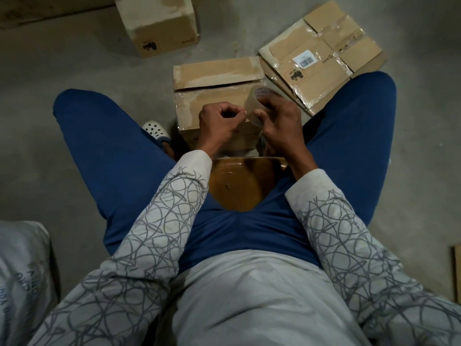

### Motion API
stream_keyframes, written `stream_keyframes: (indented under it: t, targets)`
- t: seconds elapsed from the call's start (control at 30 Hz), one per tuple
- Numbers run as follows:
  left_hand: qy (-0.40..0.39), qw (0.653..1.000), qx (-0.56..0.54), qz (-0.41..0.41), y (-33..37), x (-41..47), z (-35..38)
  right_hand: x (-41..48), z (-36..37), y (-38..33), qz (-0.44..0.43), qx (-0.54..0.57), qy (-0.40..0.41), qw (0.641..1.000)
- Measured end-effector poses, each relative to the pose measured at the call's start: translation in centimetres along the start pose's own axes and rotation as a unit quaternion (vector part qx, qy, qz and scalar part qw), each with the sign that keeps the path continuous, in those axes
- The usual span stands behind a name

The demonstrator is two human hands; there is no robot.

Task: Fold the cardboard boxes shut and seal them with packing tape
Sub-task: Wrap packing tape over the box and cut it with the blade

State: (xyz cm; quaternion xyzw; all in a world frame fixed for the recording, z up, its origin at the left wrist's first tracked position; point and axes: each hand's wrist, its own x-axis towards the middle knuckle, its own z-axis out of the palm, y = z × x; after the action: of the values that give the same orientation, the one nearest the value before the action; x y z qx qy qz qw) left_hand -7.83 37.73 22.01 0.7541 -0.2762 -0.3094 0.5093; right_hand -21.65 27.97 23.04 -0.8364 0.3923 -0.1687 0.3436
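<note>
Patterned sleeves [159, 221] of a grey top fill the near part of the view, reaching out over blue trousers and a brown stool [237, 186] on which the person sits. Beyond the stool, between the knees, a cardboard box [214, 81] stands on the concrete floor [74, 58]. Its top flaps are folded down and meet along a seam that runs left to right. The far flap looks slightly lifted, and no fresh strip crosses the seam as far as can be told. Both hands hover close together over the near flap. The right hand [282, 121] grips the tape roll [257, 101], while the left hand [219, 121] pinches something fine beside the roll, probably the free end of the tape. A stack of flattened boxes [321, 61] lies just to the right of the box, and a made-up box [159, 21] sits farther off to the left. The step in hand seems to be freeing the tape end. From here the clear film could slip out of the pinch and stick back onto the roll, or fold onto itself as it is drawn out. With neither hand pressing the flaps, the far one may spring up, so a strip laid now could miss the seam or seal it with a gap.
</note>
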Motion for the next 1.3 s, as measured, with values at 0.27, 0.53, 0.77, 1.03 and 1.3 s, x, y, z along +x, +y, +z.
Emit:
stream_keyframes:
  t: [0.27, 0.53, 0.77, 1.03, 1.3]
  targets:
    - [0.013, 0.999, 0.034, -0.010, -0.2, 0.5, 1.1, -0.3, 0.2, -0.4, 0.016, -0.018, 0.000, 1.000]
    - [-0.030, 0.978, 0.162, 0.131, 0.4, 0.9, -0.2, -0.1, -1.0, -0.8, -0.032, 0.011, -0.013, 0.999]
    - [-0.054, 0.955, 0.227, 0.181, 0.0, 1.3, -0.9, -0.1, -1.8, -0.9, -0.054, 0.027, -0.035, 0.998]
    - [-0.040, 0.998, -0.042, 0.008, -0.2, 0.2, -0.5, 0.1, -1.5, -0.5, 0.016, 0.084, -0.001, 0.996]
    - [0.020, 0.999, -0.024, -0.019, 0.2, -0.4, 0.4, 0.0, -0.7, -0.4, 0.063, 0.119, 0.004, 0.991]
